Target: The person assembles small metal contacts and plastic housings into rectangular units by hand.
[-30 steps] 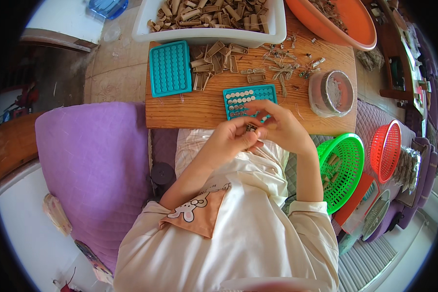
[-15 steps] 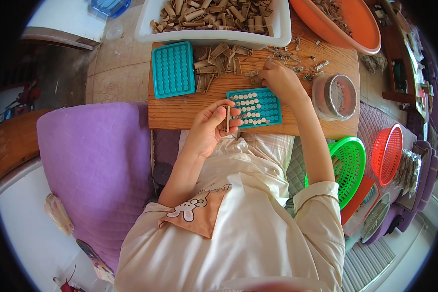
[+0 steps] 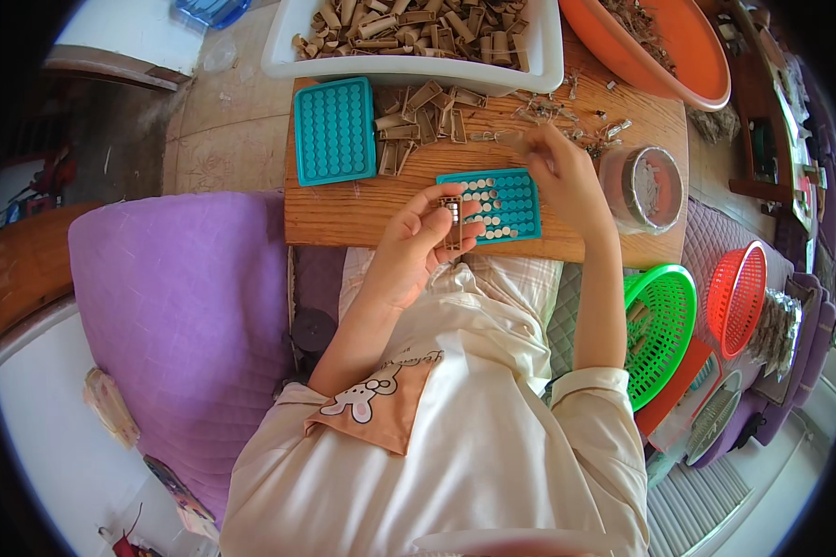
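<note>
Left hand [image 3: 412,243] holding a brown plastic case [image 3: 453,239] at a wooden desk [image 3: 339,213].
Its fingers wrap the case, silvery pieces [image 3: 453,213] inside, beside the teal tray [image 3: 524,191]; the right hand [image 3: 567,181] bends above, its fingers' grip impossible to tell.

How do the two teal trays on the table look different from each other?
The left tray shows no discs, while the right tray holds rows of pale discs. The left tray's long side runs away from the person; the right tray's runs across. The left tray is in full view, while the left hand partly hides the right tray. Both are teal and rectangular.
</note>
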`<state>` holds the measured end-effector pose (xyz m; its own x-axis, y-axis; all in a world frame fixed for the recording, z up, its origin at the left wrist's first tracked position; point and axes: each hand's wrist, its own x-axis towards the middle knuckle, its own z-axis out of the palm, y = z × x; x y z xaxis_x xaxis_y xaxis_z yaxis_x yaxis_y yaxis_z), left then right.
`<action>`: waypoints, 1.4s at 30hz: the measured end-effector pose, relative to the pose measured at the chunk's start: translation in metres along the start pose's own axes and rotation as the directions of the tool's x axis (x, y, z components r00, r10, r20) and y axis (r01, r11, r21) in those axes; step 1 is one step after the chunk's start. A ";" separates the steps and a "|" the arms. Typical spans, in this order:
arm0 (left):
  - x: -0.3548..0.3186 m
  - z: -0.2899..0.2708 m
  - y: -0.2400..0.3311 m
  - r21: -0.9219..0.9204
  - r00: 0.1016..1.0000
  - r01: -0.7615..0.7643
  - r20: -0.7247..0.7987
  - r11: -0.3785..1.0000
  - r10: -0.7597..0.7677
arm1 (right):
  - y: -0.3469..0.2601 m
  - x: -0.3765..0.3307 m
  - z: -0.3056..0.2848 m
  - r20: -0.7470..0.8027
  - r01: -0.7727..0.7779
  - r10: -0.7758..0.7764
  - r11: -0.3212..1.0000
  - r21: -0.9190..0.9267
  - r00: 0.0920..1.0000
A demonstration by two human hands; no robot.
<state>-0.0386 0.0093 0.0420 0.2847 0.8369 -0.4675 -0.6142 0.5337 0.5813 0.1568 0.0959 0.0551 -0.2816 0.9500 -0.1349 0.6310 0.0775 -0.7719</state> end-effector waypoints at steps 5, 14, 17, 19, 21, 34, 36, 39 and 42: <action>-0.002 0.020 -0.005 -0.102 0.995 -0.084 0.044 0.991 0.088 | -0.007 -0.049 0.009 -0.024 -0.075 0.112 0.798 0.598 0.993; -0.003 0.030 -0.020 0.052 0.953 -0.295 0.087 0.954 0.290 | -0.012 -0.096 0.038 -0.152 0.005 0.193 0.604 0.797 0.969; -0.007 0.032 -0.022 0.087 0.941 -0.333 0.090 0.939 0.326 | -0.033 -0.104 0.054 -0.235 -0.028 0.325 0.636 0.772 0.916; -0.008 0.033 -0.023 0.119 0.935 -0.348 0.111 0.930 0.336 | -0.038 -0.108 0.063 -0.316 0.043 0.301 0.661 0.749 0.900; -0.009 0.035 -0.024 0.151 0.929 -0.364 0.132 0.919 0.346 | -0.040 -0.108 0.071 -0.431 0.133 0.259 0.709 0.693 0.865; -0.015 0.049 -0.030 0.353 0.830 -0.553 0.147 0.755 0.538 | -0.043 -0.106 0.079 -0.368 0.072 0.228 0.759 0.647 0.902; -0.016 0.047 -0.028 0.453 0.821 -0.556 0.168 0.697 0.546 | -0.047 -0.108 0.076 -0.330 0.045 0.184 0.813 0.580 0.926; -0.019 0.051 -0.018 0.630 0.616 -0.723 0.403 0.284 0.677 | -0.055 -0.110 0.066 -0.282 0.123 -0.013 0.919 0.375 0.959; -0.021 0.047 -0.021 0.573 0.668 -0.710 0.362 0.410 0.651 | -0.054 -0.111 0.068 -0.253 0.263 -0.206 0.939 0.222 0.945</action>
<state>0.0034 -0.0139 0.0709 0.0565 0.9501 0.3069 -0.0323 -0.3055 0.9516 0.1051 -0.0340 0.0694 -0.2134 0.9587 0.1880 0.3581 0.2558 -0.8979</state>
